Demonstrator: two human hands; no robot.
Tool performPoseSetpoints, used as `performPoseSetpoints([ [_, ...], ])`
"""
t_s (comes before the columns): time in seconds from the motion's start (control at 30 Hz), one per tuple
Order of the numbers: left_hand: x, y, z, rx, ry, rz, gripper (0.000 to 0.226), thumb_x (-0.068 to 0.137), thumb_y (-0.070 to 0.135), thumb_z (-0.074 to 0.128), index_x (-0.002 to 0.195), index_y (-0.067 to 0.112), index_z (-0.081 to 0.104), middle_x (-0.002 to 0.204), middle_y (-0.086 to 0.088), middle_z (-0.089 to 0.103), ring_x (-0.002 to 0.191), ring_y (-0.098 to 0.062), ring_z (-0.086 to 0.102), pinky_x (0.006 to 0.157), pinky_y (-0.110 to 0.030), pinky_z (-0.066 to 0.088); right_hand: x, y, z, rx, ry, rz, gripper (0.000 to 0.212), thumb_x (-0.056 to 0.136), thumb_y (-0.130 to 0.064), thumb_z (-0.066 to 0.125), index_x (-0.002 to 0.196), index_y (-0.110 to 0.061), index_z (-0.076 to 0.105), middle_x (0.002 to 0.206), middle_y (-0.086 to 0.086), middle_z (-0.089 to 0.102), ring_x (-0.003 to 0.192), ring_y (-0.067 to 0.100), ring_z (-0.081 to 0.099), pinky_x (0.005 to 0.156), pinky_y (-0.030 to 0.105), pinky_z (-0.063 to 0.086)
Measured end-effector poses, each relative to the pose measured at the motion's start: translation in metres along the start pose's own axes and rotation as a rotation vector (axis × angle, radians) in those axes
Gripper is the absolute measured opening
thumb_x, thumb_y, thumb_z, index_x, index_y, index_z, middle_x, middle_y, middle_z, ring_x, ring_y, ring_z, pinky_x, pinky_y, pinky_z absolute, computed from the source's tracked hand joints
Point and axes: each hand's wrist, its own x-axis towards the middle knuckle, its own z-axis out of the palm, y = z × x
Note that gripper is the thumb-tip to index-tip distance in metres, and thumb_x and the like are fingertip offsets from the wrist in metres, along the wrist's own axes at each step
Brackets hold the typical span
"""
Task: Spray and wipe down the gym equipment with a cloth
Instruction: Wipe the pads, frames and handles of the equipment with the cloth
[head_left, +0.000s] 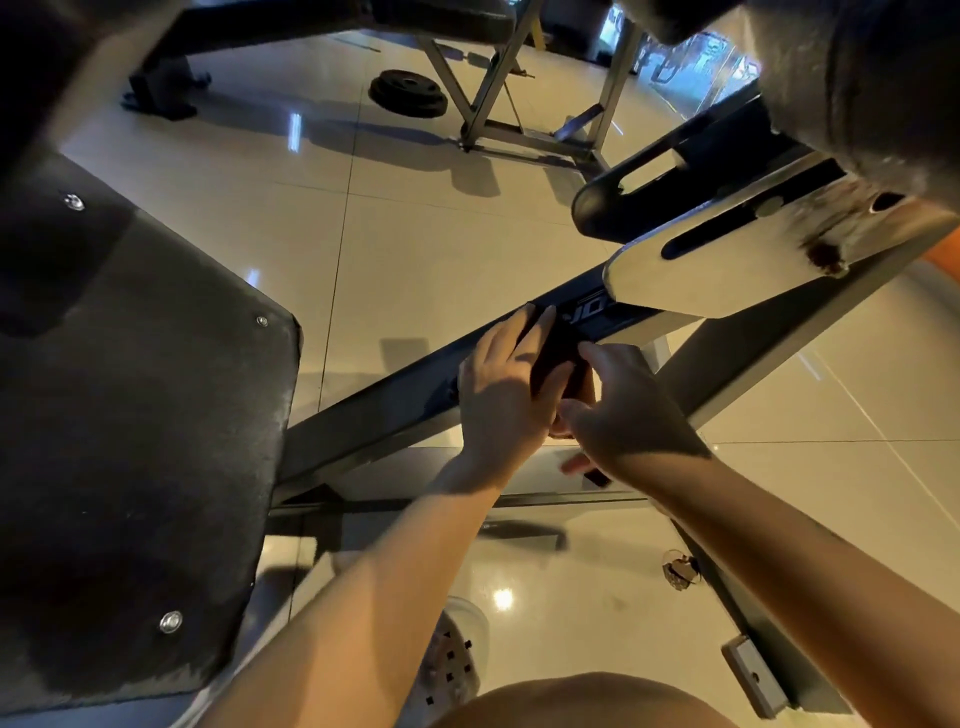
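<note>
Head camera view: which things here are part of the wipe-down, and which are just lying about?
In the job:
- dark cloth
- frame bar under the cloth
- left hand, right hand, both on the cloth

Lying about:
- weight plates on the floor
- far bench frame
- black pad

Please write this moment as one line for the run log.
stage: wiping | left hand: presses dark cloth on frame bar | right hand: holds cloth | spray bottle: not visible

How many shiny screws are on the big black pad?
3 shiny round metal screws show on the big black padded board: upper left, right edge, bottom. More may be hidden.
</note>
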Motion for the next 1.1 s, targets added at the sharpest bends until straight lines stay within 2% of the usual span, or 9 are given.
performPoseSetpoints([
  [0.03, -0.001, 0.002, -0.001, -0.026, 0.012, -0.049, 0.063, 0.091, 0.053, 0.034, 0.145, 0.022, 0.043, 0.146, -0.005, 0.047, 0.135, -0.024, 0.039, 0.103, -0.037, 0.028, 0.002, -0.002, 0.003, 0.053, 0.013, 0.005, 0.042, 0.100, -0.021, 0.049, 0.140, -0.014, 0.037, 0.146, 0.006, 0.034, 0.114, 0.010, 0.039, 0.087, 0.019, 0.032],
  [0.1, -0.005, -0.001, -0.004, -0.050, 0.031, -0.085, 0.068, 0.088, 0.056, 0.033, 0.144, 0.019, 0.045, 0.144, -0.005, 0.050, 0.134, -0.024, 0.041, 0.104, -0.036, 0.030, 0.003, -0.008, 0.007, 0.092, 0.048, -0.005, 0.047, 0.099, -0.019, 0.050, 0.143, -0.012, 0.035, 0.146, 0.008, 0.031, 0.119, 0.013, 0.041, 0.086, 0.018, 0.033],
  [0.23, -0.014, -0.019, -0.015, 0.052, -0.028, 0.003, 0.070, 0.093, 0.064, 0.026, 0.142, 0.020, 0.047, 0.146, -0.001, 0.049, 0.134, -0.022, 0.044, 0.105, -0.040, 0.026, 0.004, -0.008, 0.015, 0.022, 0.126, -0.075, 0.054, 0.098, -0.020, 0.052, 0.147, -0.009, 0.030, 0.149, 0.009, 0.026, 0.132, 0.019, 0.039, 0.091, 0.017, 0.032],
  [0.33, -0.023, -0.035, -0.022, 0.201, 0.033, 0.099, 0.055, 0.096, 0.055, 0.037, 0.138, 0.022, 0.053, 0.140, 0.002, 0.055, 0.127, -0.022, 0.051, 0.102, -0.043, 0.031, 0.006, -0.006, 0.022, -0.109, 0.131, -0.177, 0.060, 0.095, -0.021, 0.058, 0.146, -0.002, 0.032, 0.147, 0.015, 0.030, 0.132, 0.026, 0.041, 0.101, 0.026, 0.039],
  [0.47, -0.025, -0.041, -0.020, 0.321, 0.112, 0.227, 0.050, 0.094, 0.041, 0.057, 0.139, 0.021, 0.051, 0.133, -0.004, 0.059, 0.124, -0.025, 0.051, 0.101, -0.048, 0.036, 0.010, 0.012, 0.021, -0.337, 0.194, -0.386, 0.052, 0.076, -0.022, 0.080, 0.117, 0.004, 0.061, 0.120, 0.024, 0.058, 0.102, 0.034, 0.064, 0.077, 0.037, 0.055],
  [0.53, -0.021, -0.036, -0.019, 0.360, 0.103, 0.253, 0.052, 0.092, 0.037, 0.063, 0.140, 0.023, 0.050, 0.130, -0.009, 0.059, 0.124, -0.027, 0.052, 0.102, -0.050, 0.037, 0.016, 0.020, 0.010, -0.490, 0.232, -0.501, 0.043, 0.071, -0.026, 0.077, 0.103, 0.002, 0.066, 0.105, 0.023, 0.064, 0.086, 0.033, 0.067, 0.066, 0.039, 0.056],
  [0.7, -0.015, -0.034, -0.019, 0.487, 0.091, 0.241, 0.051, 0.095, 0.042, 0.053, 0.143, 0.028, 0.042, 0.128, -0.009, 0.058, 0.122, -0.027, 0.053, 0.098, -0.049, 0.043, 0.031, 0.041, -0.010, -0.667, 0.217, -0.631, 0.045, 0.070, -0.019, 0.061, 0.110, 0.000, 0.064, 0.106, 0.026, 0.062, 0.087, 0.037, 0.064, 0.069, 0.045, 0.055],
  [0.9, -0.017, -0.036, -0.019, 0.520, 0.120, 0.223, 0.055, 0.092, 0.047, 0.059, 0.142, 0.028, 0.047, 0.118, -0.008, 0.061, 0.112, -0.026, 0.056, 0.095, -0.047, 0.044, 0.029, 0.049, -0.027, -0.661, 0.322, -0.729, 0.048, 0.067, -0.015, 0.072, 0.110, 0.005, 0.065, 0.095, 0.027, 0.061, 0.067, 0.032, 0.063, 0.054, 0.037, 0.054],
  [1.1, -0.018, -0.049, -0.021, 0.543, 0.169, 0.231, 0.059, 0.088, 0.058, 0.056, 0.139, 0.028, 0.052, 0.106, -0.008, 0.061, 0.102, -0.025, 0.057, 0.091, -0.044, 0.044, 0.035, 0.062, -0.033, -0.625, 0.339, -0.835, 0.026, 0.074, -0.003, 0.064, 0.099, 0.000, 0.055, 0.074, 0.016, 0.055, 0.056, 0.024, 0.052, 0.050, 0.025, 0.036],
])
